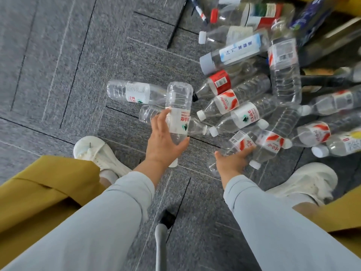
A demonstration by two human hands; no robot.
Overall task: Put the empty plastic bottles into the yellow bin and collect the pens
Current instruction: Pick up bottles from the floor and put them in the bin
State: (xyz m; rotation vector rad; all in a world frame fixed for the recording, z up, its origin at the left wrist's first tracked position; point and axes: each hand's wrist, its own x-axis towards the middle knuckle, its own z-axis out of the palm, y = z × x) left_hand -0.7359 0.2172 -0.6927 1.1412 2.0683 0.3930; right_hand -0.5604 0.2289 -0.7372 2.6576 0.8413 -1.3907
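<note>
Left hand (pixel 164 141) fingers wrap 1 clear bottle (pixel 178 110) above grey carpet floor (pixel 58 75). Right hand (pixel 232 161) grips another bottle (pixel 240 143) beside the scattered pile (pixel 254 94). Pens (pixel 199 10) lie beyond.

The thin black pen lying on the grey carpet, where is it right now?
In the head view the thin black pen lies slanted at top centre on the grey carpet, just left of the bottle pile, beside the white-capped clear plastic bottle.

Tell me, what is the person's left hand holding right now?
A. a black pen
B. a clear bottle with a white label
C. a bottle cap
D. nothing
B: the left hand is wrapped around a clear bottle with a white label, lifted above the others on the carpet.
</note>
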